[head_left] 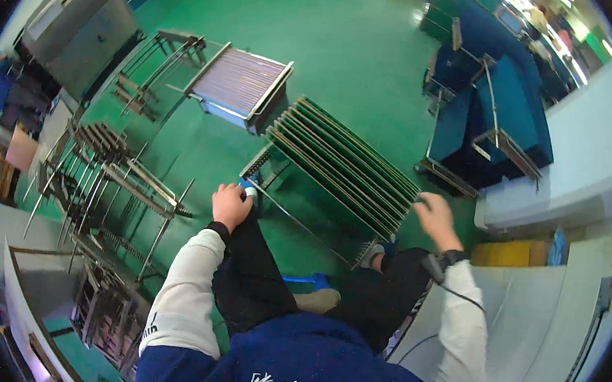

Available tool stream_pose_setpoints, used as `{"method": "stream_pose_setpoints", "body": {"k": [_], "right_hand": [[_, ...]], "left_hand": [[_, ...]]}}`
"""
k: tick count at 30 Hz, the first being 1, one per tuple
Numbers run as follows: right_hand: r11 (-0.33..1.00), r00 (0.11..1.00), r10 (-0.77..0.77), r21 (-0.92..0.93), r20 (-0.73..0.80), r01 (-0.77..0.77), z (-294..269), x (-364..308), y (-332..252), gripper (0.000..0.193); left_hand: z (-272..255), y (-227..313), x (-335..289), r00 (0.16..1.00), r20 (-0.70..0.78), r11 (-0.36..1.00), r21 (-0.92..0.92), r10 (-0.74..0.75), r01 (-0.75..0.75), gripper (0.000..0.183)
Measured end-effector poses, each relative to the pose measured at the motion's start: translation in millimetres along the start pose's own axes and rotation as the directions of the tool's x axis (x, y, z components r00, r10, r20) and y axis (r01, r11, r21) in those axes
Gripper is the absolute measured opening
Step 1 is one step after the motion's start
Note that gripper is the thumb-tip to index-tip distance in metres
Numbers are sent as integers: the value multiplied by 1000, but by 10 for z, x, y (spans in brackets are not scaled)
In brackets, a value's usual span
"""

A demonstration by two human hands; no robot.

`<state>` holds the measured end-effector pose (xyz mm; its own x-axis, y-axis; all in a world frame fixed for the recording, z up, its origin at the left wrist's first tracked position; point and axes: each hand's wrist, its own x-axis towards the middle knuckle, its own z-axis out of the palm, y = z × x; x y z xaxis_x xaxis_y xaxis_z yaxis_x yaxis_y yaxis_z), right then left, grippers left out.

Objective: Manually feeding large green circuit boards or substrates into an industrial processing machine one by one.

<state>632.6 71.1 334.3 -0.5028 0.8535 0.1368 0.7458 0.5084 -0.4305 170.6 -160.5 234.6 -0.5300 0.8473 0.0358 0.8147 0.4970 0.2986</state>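
Observation:
My left hand (232,207) is over my left knee, its fingers loosely bent and apart, with nothing visible in them. To the right, my right hand (436,219) reaches toward the right ends of several long green panels (344,165). Its fingers are apart, and the fingertips are at the panel edge; whether they touch it I cannot tell. The thin panels have pale brown edges and stand side by side, tilted, in a metal rack (296,221) in front of my legs. Toothed strips show at both ends of that rack.
Beyond the rack stands a blue bin (227,113) with a slatted, metal-framed top. Several metal racks (132,183) crowd the left side. Blue-covered carts (501,121) are at the far right, near a white bench (561,191). A yellow box (508,254) is below the bench.

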Motion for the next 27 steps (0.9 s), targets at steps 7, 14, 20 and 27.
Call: {"method": "stream_pose_setpoints", "body": {"k": [7, 14, 20, 27], "right_hand": [[977, 951, -197, 130, 240, 169, 1570, 261, -1016, 47], [990, 947, -144, 48, 288, 136, 2005, 296, -1184, 52], [999, 922, -21, 50, 386, 2, 2220, 324, -1111, 43], [994, 924, 74, -104, 376, -37, 2538, 496, -1071, 24]], "left_hand": [[-18, -41, 61, 1000, -12, 997, -73, -19, 18, 20], [-84, -64, 88, 1000, 7, 994, -108, -30, 31, 22], [-82, -80, 130, 999, 32, 990, -133, -44, 48, 20], [-37, -98, 156, 999, 15, 990, -136, -35, 36, 20]]}}
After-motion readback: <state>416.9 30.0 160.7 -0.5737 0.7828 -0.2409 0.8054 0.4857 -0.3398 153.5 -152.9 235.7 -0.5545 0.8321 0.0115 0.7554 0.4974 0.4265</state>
